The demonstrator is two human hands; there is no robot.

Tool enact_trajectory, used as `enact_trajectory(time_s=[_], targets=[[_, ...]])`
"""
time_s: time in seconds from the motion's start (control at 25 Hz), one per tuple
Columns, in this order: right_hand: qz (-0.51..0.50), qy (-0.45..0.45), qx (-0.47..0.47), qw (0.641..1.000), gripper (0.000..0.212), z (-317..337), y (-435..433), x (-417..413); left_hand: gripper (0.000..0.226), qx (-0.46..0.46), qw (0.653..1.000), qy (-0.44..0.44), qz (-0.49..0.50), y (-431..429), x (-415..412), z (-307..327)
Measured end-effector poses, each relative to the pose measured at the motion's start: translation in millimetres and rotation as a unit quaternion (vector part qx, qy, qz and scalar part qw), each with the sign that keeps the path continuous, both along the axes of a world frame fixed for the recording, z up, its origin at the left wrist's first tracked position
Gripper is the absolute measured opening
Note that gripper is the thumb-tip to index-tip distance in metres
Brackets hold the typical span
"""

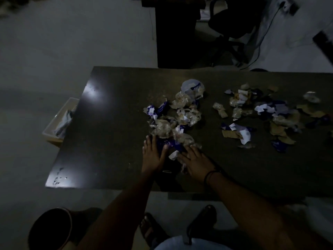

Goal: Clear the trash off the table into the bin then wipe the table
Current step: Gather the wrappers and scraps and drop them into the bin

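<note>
A dark table (111, 127) carries two spreads of torn trash. The nearer pile (177, 114) holds crumpled clear plastic, blue and white wrappers and paper scraps. A second scatter (266, 114) of cardboard bits and wrappers lies to the right. My left hand (153, 154) rests flat at the pile's near left edge, fingers apart. My right hand (193, 159) lies flat at its near right edge, over some scraps. Between the two hands sit blue and white wrapper pieces (173, 150). A dark round bin (50, 230) stands on the floor at lower left.
A pale tray (59, 121) with something grey in it sits beside the table's left edge. A black office chair (232, 27) and a cable stand beyond the far edge. My sandalled feet (180, 224) are under the near edge. The room is dim.
</note>
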State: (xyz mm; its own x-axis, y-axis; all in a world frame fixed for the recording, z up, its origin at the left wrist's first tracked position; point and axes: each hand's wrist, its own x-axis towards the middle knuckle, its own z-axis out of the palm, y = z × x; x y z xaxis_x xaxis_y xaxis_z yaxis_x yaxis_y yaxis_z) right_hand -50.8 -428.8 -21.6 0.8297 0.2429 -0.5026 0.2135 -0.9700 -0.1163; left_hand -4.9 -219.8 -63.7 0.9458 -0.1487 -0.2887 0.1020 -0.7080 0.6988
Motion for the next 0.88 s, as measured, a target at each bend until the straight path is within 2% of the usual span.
enact_trajectory(time_s=[0.08, 0.16, 0.24, 0.36, 0.44, 0.48, 0.56, 0.64, 0.72, 0.76, 0.88], targets=[[-0.052, 0.008, -0.006, 0.999, 0.083, 0, -20, 18, 0.103, 0.055, 0.998, -0.008, 0.010, 10, -14, -4], [-0.129, -0.034, -0.002, 0.991, 0.084, -3, -44, 32, 0.112, 0.129, 0.991, -0.014, -0.017, 14, -38, -12], [-0.128, -0.067, 0.024, 0.989, 0.078, -8, -59, 34, 0.112, 0.206, 0.977, -0.003, -0.053, 9, -64, -21], [0.079, -0.043, 0.060, 0.994, 0.074, -27, -66, 23, 0.109, 0.235, 0.971, 0.031, 0.012, -18, -67, -27], [0.225, -0.061, 0.057, 0.971, 0.071, -47, -67, 18, 0.112, 0.231, 0.969, 0.050, 0.065, -44, -50, -28], [0.250, -0.085, 0.059, 0.963, 0.069, -56, -69, 19, 0.113, 0.225, 0.969, 0.059, 0.078, -57, -39, -28], [0.199, -0.106, 0.050, 0.973, 0.065, -55, -78, 37, 0.115, 0.218, 0.972, 0.051, 0.075, -79, -18, -27], [0.055, -0.116, 0.043, 0.991, 0.061, -42, -90, 65, 0.110, 0.188, 0.981, 0.013, 0.051, -87, -4, -22], [-0.081, -0.139, 0.080, 0.984, 0.056, -34, -104, 89, 0.102, 0.157, 0.985, -0.062, 0.042, -78, 9, -14], [-0.113, -0.167, 0.099, 0.975, 0.054, -29, -111, 97, 0.099, 0.143, 0.984, -0.094, 0.039, -68, 18, -11], [-0.015, -0.235, 0.135, 0.962, 0.053, -29, -117, 85, 0.094, 0.109, 0.980, -0.160, 0.040, -35, 54, -7]])
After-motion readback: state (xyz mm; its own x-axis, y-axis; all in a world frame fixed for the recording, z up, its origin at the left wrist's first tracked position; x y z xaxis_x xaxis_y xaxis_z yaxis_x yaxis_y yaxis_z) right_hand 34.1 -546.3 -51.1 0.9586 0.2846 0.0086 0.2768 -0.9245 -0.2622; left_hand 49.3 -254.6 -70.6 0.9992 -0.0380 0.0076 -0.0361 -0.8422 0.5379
